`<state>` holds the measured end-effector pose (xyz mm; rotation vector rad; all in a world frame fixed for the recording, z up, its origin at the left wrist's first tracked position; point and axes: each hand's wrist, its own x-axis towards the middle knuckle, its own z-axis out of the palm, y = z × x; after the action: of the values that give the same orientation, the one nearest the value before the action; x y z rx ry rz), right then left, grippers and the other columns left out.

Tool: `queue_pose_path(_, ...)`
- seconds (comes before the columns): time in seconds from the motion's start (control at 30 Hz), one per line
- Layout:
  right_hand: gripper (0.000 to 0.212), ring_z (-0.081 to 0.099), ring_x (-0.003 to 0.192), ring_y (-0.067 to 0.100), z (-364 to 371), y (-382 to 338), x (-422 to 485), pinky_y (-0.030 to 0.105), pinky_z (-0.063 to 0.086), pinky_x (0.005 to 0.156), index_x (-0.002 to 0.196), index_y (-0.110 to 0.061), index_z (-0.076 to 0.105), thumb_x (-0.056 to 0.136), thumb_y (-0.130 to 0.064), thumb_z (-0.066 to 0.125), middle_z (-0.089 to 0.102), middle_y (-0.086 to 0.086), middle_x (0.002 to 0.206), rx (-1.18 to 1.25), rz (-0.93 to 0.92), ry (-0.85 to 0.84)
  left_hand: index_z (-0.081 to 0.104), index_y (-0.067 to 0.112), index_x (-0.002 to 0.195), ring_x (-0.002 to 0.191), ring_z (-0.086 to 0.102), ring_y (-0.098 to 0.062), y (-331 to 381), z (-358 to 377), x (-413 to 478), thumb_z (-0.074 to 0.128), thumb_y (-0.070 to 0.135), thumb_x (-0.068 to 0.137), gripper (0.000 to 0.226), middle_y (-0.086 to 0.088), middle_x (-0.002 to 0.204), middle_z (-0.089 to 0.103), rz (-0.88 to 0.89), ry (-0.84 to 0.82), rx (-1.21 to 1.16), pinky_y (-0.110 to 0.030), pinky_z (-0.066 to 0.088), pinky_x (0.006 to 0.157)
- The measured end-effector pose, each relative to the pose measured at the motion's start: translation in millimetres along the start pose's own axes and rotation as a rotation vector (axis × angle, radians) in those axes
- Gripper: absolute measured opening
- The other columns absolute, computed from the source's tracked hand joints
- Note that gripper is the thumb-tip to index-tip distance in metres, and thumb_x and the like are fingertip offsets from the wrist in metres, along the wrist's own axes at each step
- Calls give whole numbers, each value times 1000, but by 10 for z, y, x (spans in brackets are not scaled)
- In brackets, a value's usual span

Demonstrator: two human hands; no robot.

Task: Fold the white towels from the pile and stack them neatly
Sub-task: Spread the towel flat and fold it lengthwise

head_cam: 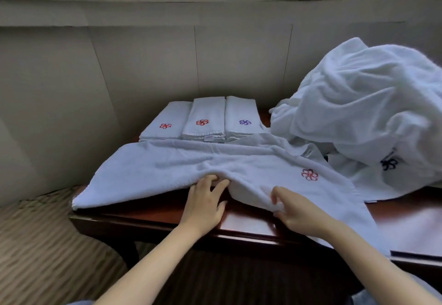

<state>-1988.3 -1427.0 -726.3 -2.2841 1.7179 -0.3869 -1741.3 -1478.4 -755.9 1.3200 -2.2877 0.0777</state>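
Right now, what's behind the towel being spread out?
Three folded stacks stand side by side behind the towel, against the wall. Its far edge hides the stacks' bases, so their height stays unclear.

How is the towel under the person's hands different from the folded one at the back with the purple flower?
The towel under the hands lies spread open and rumpled across the table's front; the purple-flower towel is folded into a neat narrow rectangle on a stack by the wall. The open towel's embroidered flower is red, the folded one's purple. Both hands, left hand and right hand, touch the open towel; nothing touches the folded one. Both are white.
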Motion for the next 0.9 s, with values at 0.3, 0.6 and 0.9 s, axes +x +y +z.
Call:
queue_pose_path(0.3,27,36,58,6,-251,-11,98,18,29,55,67,-18,50,90,-5,58,43,-10,61,613,82,-159,69,14,76,64,57,-32,-56,-133,203,83,8,47,33,-12,78,56,56,111,196,-35,50,55)
queue_pose_path(0.6,15,62,83,14,-179,-100,367,25,44,72,84,-12,64,92,-22,56,68,-3,89,273,217,-9,41,19,77,59,41,-7,-332,-517,-21,40,15,81,5,7,65,42,-114,-87,-418,-26,29,56)
queue_pose_path(0.9,49,51,119,27,120,-629,1107,33,37,79,128,-20,53,99,-47,24,53,6,131,-305,396,-138,40,38,110,86,59,-13,-360,-1091,-201,55,65,76,47,11,94,60,-3,-413,68,-28,38,65)
